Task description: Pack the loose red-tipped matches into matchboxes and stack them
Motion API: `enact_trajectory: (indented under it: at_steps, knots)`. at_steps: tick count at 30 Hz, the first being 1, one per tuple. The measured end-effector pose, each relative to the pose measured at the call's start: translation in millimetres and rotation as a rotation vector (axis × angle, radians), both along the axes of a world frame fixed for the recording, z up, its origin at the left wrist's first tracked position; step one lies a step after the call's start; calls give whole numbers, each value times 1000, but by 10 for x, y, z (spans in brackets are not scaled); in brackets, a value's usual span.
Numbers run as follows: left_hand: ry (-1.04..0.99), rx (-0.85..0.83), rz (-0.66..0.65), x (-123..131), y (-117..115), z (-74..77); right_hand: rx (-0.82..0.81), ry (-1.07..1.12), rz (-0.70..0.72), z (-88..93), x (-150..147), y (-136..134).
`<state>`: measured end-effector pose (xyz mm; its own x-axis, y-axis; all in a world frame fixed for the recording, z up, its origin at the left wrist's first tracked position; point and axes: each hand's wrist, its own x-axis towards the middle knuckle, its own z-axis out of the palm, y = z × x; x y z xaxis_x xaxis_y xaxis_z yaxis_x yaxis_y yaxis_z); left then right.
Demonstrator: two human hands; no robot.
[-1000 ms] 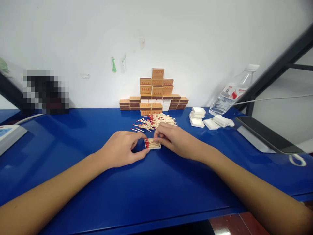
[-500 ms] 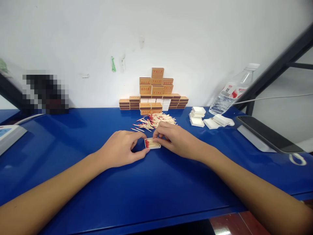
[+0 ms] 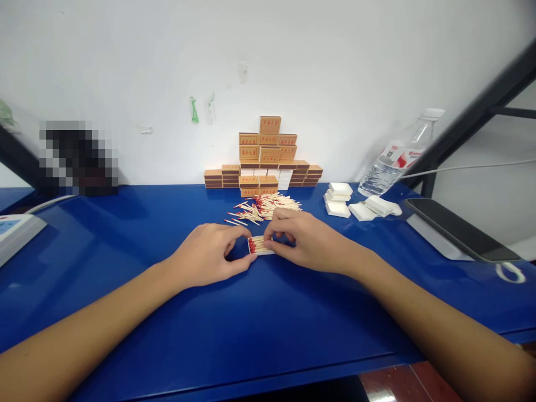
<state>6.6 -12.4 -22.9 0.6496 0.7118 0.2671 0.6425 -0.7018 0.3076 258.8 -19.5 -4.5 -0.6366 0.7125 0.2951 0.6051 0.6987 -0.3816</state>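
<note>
A small white matchbox tray [image 3: 263,253] lies flat on the blue table, filled with matches [image 3: 256,244] whose red heads point left. Thumb and index finger of my left hand [image 3: 211,254] grip the tray's left end, its other fingers curled. Over the right end, my right hand [image 3: 299,237] has its thumb and fingertips pinched on the matches, hiding part of the tray. Just behind the hands spreads a loose pile of red-headed matches [image 3: 276,205], a few lying apart at its left.
Matchboxes [image 3: 270,153] stand stacked against the wall behind the pile. White trays [image 3: 338,207] lie to the right, near a leaning water bottle [image 3: 391,162]. A black phone [image 3: 460,229] rests on a white stand at far right; a white device [image 3: 19,231] sits at far left.
My right hand's fingertips have shifted slightly over the matches and its thumb now lies more across the tray's right end. The left hand and the tray stay in place.
</note>
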Motion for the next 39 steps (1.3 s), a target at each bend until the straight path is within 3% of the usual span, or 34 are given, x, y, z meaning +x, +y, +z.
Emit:
enact_trajectory:
  at_steps: [12, 27, 36, 39]
  knots:
    - [4, 7, -9, -9, -4, 5, 40, 3, -75, -73, -52, -1]
    - [1, 17, -23, -2, -7, 5, -14, 17, 58, -24, -29, -29]
    - [-10, 17, -19, -6, -5, -1, 31, 31, 16, 11, 21, 49]
    - [-54, 32, -20, -2, -13, -5, 95, 49, -121, 107, 205, 202]
